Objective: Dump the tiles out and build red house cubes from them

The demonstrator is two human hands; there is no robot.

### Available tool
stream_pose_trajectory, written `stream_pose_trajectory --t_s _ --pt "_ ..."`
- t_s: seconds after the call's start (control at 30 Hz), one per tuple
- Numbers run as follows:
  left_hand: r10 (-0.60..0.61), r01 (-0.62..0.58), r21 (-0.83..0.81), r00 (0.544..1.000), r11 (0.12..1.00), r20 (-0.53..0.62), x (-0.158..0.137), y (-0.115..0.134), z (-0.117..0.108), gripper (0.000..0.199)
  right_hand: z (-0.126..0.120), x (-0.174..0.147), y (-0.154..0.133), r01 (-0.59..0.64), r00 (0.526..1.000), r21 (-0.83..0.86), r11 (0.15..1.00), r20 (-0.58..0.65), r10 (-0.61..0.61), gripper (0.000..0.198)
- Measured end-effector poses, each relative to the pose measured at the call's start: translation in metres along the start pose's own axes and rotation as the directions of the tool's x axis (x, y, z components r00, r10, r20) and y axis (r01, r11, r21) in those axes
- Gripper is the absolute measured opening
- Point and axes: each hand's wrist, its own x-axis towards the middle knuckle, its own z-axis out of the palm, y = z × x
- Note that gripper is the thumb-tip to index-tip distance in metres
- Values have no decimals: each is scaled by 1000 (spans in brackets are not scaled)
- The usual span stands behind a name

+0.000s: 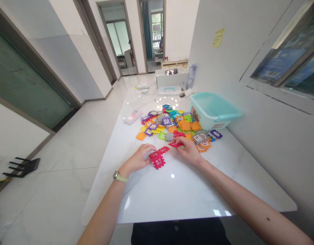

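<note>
My left hand [141,157], with a watch on its wrist, is closed on a small group of joined red interlocking plastic tiles [157,161]. Square window-like openings show in these tiles. To the right, my right hand [188,149] pinches another red tile [175,144] at the front edge of the pile. A small gap separates the two red parts. Beyond both hands lies a heap of notched tiles in many colours, among them orange tiles [185,126], purple tiles [166,121] and a grey tile [169,136]. My right fingers partly hide the tile they hold.
A turquoise plastic bin [215,109] stands against the wall, right of the heap. Farther back on the white table [152,197] are a lidded case [169,90], a white box [169,80] with a phone [171,71] and some cables [144,89]. A blurred pink item [132,117] lies left.
</note>
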Motion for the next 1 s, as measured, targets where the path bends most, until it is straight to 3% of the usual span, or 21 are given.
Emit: stream_pose_trajectory --t_s 0.1,0.23,0.33,0.53,0.77,1.0 --pt "-27 27 -67 1000 997 12 -3 1 -4 58 -7 1 -1 22 998 -66 998 60 -18 15" --pt "-102 98 -108 994 989 -38 -2 8 2 44 -22 3 -3 74 993 -91 993 101 -65 15" --pt "-120 113 -79 988 991 -102 0 16 10 44 -29 2 -7 102 991 -76 992 89 -96 16" --pt "-149 153 16 978 988 -143 1 24 22 47 -22 -1 -13 129 970 -55 990 216 -114 14" --pt "-176 170 -46 969 984 -171 1 23 25 36 -19 1 -10 31 996 -77 997 88 -24 5" --pt "-284 239 -292 951 926 -123 3 20 23 34 -19 0 -11 21 997 -106 994 77 -13 11"
